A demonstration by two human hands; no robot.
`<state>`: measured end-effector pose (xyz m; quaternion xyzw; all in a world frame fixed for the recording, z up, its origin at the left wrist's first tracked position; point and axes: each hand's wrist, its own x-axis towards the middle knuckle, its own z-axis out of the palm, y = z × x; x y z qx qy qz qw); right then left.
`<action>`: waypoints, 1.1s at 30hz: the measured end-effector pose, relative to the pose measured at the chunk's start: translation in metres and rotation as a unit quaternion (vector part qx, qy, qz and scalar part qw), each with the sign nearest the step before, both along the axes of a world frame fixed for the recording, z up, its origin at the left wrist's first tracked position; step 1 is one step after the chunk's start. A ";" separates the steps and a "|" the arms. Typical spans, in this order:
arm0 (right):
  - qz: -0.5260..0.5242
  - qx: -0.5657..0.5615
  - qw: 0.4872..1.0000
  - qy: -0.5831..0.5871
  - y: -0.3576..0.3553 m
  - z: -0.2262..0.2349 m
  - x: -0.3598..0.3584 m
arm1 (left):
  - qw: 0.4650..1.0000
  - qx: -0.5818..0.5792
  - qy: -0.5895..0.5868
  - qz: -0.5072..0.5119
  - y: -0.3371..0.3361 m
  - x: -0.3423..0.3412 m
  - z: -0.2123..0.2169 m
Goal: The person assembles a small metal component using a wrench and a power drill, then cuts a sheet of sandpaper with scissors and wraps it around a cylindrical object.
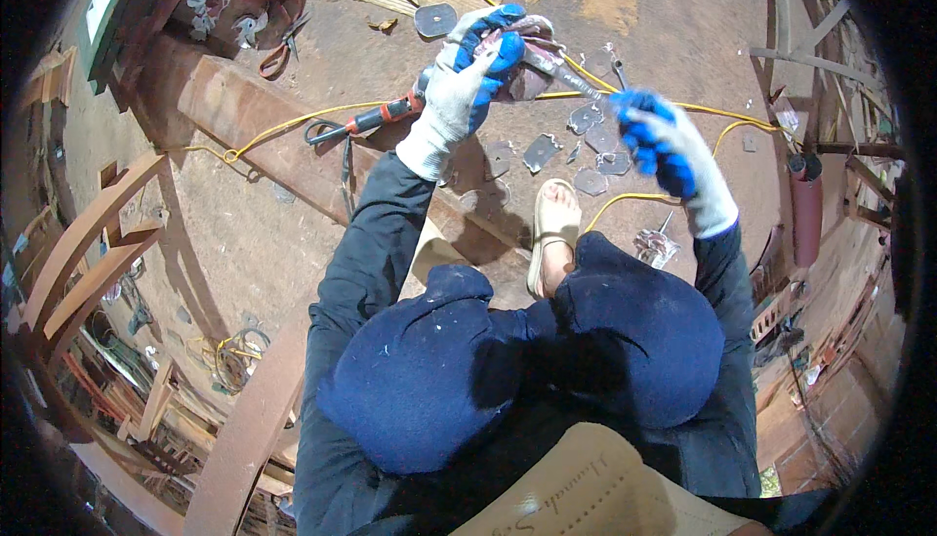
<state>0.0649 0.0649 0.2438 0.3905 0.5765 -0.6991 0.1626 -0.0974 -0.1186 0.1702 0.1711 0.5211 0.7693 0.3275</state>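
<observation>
My left hand [463,77], in a white and blue glove, is closed around a crumpled maroon sheet [527,85]. From the sheet a flat grey metal tool [576,79] slants down to my right hand [666,144], which wears a matching glove, has curled fingers and is slightly blurred. The tool's kind is unclear, its ends hidden by the sheet and glove. A slim metal piece shaped like a spanner [617,65] shows just above the right hand; whether it is held, I cannot tell. An orange and black power tool [383,116] lies beside my left wrist, its head partly covered.
Several small dark cut pads [542,152] lie scattered below the hands, near my sandalled foot [554,228]. A yellow cord [293,118] crosses the floor. Scissors [285,48] lie upper left by a wooden plank [220,92]. Curved wooden pieces [98,233] stand at left; a maroon roll [806,209] stands right.
</observation>
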 end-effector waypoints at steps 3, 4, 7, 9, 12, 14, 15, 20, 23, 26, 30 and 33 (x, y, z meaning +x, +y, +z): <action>0.029 0.087 0.987 0.135 0.044 -0.041 -0.019 | 0.999 -0.011 0.016 -0.025 -0.001 0.009 -0.002; 0.050 0.114 0.976 0.178 0.058 -0.053 -0.030 | 0.999 0.002 0.005 -0.036 0.002 0.011 -0.004; 0.080 0.089 0.977 0.178 0.066 -0.063 -0.099 | 0.999 -0.005 0.000 -0.036 -0.003 0.009 0.001; 0.101 0.153 0.971 0.150 0.051 -0.035 -0.151 | 0.995 -0.069 -0.059 -0.033 -0.010 0.004 0.012; 0.201 0.407 0.867 0.205 0.023 -0.004 -0.202 | 0.994 0.013 -0.083 -0.067 -0.006 0.009 -0.004; 0.265 0.559 0.717 0.322 0.001 -0.017 -0.226 | 0.991 0.023 -0.078 -0.107 -0.001 0.013 -0.006; 0.276 0.591 0.675 0.343 -0.020 -0.014 -0.227 | 0.988 0.027 -0.081 -0.126 -0.003 0.012 -0.007; 0.354 0.590 0.570 0.449 -0.105 0.050 -0.162 | 0.975 -0.079 -0.071 -0.195 -0.034 -0.003 -0.019; 0.289 0.514 0.637 0.496 -0.093 0.068 -0.120 | 0.955 -0.188 0.011 -0.229 -0.036 -0.014 0.009; 0.245 0.511 0.701 0.433 -0.057 0.043 -0.089 | 0.952 -0.173 0.032 -0.250 -0.011 -0.005 0.011; 0.288 0.518 0.710 0.379 -0.085 0.034 -0.074 | 0.990 0.024 0.018 -0.138 -0.006 -0.006 -0.005; 0.243 0.556 0.684 0.406 -0.092 0.018 -0.073 | 0.987 -0.064 0.104 -0.104 -0.016 -0.015 -0.014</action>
